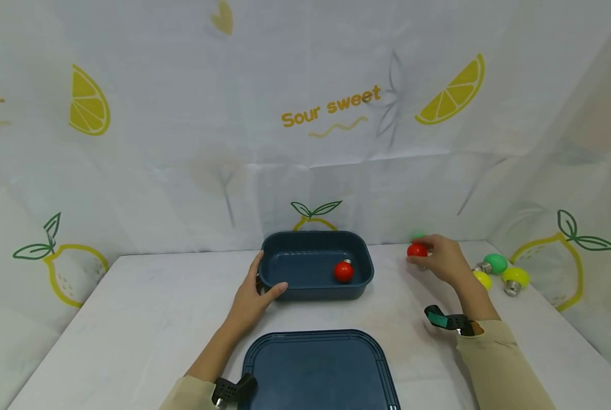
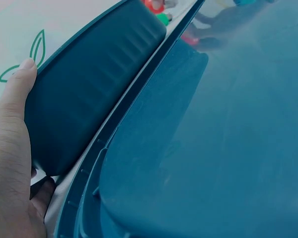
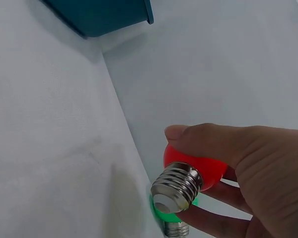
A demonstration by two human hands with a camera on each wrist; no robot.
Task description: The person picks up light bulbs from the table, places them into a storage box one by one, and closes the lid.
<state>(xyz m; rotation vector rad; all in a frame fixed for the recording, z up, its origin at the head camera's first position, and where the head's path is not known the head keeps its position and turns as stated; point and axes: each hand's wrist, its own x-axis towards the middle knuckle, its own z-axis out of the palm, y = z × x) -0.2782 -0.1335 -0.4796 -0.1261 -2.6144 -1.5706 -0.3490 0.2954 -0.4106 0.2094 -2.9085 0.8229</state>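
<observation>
Pinched between thumb and fingers of the right hand, above the far right of the white table: a red light bulb. Held by its globe, with the metal screw base left uncovered, a grip apparently fitted to the smooth round part. Just beyond, partly hidden behind bulb and hand: a green bulb; contact with the red one, impossible to tell.

To the left, at the far middle: an open dark blue box, upright, clasped at its left end by the left hand, thumb along the near wall, seemingly for steadiness. Hands well apart, each closed on its own object. Inside the box, toward the right: a second red bulb, screw base pointing far, presumably kept from rolling away by the walls.

Nearer than the box: a dark blue lid, flat on the table, perhaps laid there to leave the box mouth free. At the right edge, within easy reach of the right hand: two yellow bulbs, one partly hidden by the wrist, and another green bulb. Behind everything: a lemon-printed cloth.
</observation>
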